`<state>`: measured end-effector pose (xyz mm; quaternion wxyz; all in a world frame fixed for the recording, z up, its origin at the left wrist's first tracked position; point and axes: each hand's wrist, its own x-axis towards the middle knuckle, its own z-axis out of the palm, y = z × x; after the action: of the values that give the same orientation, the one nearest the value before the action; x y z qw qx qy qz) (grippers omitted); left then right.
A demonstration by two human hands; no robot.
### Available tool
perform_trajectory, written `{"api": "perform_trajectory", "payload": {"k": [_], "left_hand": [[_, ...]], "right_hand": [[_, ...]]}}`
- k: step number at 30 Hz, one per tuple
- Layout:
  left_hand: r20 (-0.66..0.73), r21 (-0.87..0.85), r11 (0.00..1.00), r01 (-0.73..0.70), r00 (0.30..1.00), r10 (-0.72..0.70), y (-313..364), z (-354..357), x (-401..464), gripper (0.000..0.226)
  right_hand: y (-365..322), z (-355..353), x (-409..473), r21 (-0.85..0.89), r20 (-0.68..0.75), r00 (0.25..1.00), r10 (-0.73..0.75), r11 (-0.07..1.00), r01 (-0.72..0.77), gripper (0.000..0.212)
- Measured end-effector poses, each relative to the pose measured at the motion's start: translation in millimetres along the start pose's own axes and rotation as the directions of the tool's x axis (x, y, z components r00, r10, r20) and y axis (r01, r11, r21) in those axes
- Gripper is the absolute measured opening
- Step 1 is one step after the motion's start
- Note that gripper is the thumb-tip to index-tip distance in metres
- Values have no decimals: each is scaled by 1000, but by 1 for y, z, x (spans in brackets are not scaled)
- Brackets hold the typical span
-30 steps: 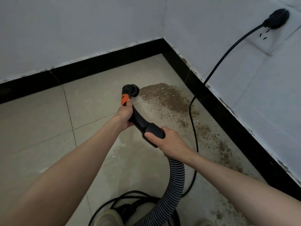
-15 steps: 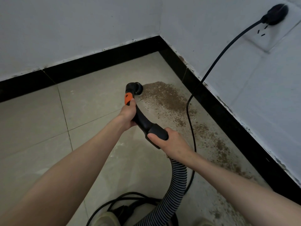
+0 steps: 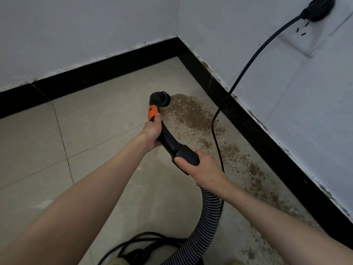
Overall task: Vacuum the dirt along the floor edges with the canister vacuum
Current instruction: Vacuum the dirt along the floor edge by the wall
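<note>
The left hand point(image 3: 151, 133) is wrapped around the black wand point(image 3: 166, 138) in mid-frame, its thumb lying just below the orange button point(image 3: 152, 114). The right hand point(image 3: 200, 168), lower and to the right, grips the thick cuff point(image 3: 186, 154) where the wand meets the ribbed hose point(image 3: 208, 213), thumb across the near side. The hose curves down to the bottom edge of the frame, where a coil of black cable and part of the vacuum point(image 3: 131, 254) show only partly.

The round nozzle point(image 3: 162, 98) sits on the tiled floor point(image 3: 91, 134) just above centre, touching the left end of the dirt point(image 3: 193, 113). That brown patch is densest right of the nozzle, then thins into a strip running toward the lower right along the black skirting point(image 3: 267, 129). A second run of skirting crosses the upper left, and the two meet in a corner at top centre.

A black cord point(image 3: 238, 77) hangs from a plug point(image 3: 321, 7) in the wall socket point(image 3: 317, 33) at the upper right, drops across the skirting and the dirt, and passes behind the right wrist.
</note>
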<state>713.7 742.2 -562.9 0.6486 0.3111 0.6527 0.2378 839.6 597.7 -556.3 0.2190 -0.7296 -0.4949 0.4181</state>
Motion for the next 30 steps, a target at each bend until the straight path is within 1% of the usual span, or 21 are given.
{"api": "perform_trajectory", "payload": {"k": [6, 11, 16, 21, 27, 30], "left_hand": [[13, 48, 999, -14, 1000, 13, 3, 14, 7, 42], [19, 132, 991, -26, 1000, 23, 8, 26, 12, 53], [59, 111, 993, -30, 998, 24, 9, 35, 17, 46], [80, 127, 991, -40, 996, 30, 12, 47, 18, 49], [107, 167, 985, -40, 994, 22, 18, 64, 18, 52], [109, 189, 981, -40, 994, 20, 23, 71, 19, 53]], "right_hand": [[7, -3, 2, 53, -13, 999, 36, 998, -36, 66], [13, -7, 4, 109, -33, 998, 50, 993, -46, 57], [15, -9, 3, 109, -47, 997, 62, 992, -57, 59], [18, -14, 3, 129, -63, 995, 81, 989, -72, 60], [24, -22, 6, 147, -117, 989, 87, 987, -69, 55], [27, -26, 9, 164, -135, 987, 83, 985, -61, 49]]}}
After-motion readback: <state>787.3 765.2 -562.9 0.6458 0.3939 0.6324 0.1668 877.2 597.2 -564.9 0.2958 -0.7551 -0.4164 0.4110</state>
